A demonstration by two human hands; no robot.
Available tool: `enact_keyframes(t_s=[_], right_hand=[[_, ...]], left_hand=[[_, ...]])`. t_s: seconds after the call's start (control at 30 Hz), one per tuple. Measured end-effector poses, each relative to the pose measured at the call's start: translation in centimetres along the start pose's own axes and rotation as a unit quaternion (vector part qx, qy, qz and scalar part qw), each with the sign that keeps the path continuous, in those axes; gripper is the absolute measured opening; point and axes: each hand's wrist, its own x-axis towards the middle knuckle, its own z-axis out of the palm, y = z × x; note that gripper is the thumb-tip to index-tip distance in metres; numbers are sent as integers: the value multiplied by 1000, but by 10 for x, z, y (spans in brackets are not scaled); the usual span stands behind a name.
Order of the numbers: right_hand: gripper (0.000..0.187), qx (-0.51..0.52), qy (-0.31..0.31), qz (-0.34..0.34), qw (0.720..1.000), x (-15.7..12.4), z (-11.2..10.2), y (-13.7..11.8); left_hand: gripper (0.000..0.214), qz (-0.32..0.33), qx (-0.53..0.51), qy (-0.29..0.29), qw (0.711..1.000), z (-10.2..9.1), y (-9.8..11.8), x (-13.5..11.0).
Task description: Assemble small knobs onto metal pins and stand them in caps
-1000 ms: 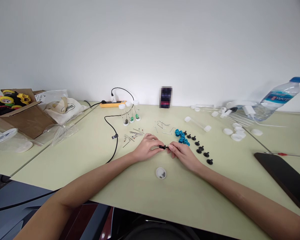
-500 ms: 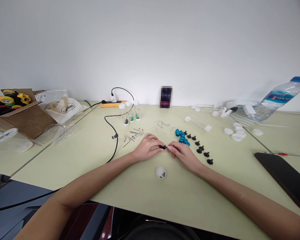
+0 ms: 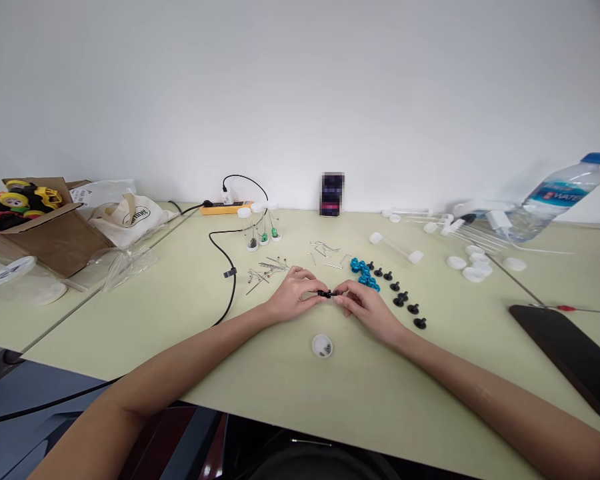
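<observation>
Two hands [image 3: 294, 297] pinch one small black bit [image 3: 324, 294]

The left hand's thumb and finger squeeze one end of the black bit, and the right hand [image 3: 365, 308] pinches at the other end. The bit is up between them, over the table [image 3: 280, 373]. Closer to the person sits a round white cap [image 3: 319, 345] with tiny gray bits inside. Blue balls [image 3: 364, 275] lie just past the right hand — then a bent row of black knobs [image 3: 413, 309]. Thin pins [image 3: 270, 268] lie near the left hand — all in a messy pile.

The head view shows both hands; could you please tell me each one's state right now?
Left hand: closed, pinching a small black part.
Right hand: closed at that part's other end.
</observation>
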Motion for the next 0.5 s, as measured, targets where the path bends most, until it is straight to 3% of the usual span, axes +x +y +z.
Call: enact_keyframes(t_s=[0.5], right_hand=[[17, 24, 0, -1, 1000, 0, 1, 2]], left_hand=[[20, -4, 3, -10, 1000, -2, 1, 0]])
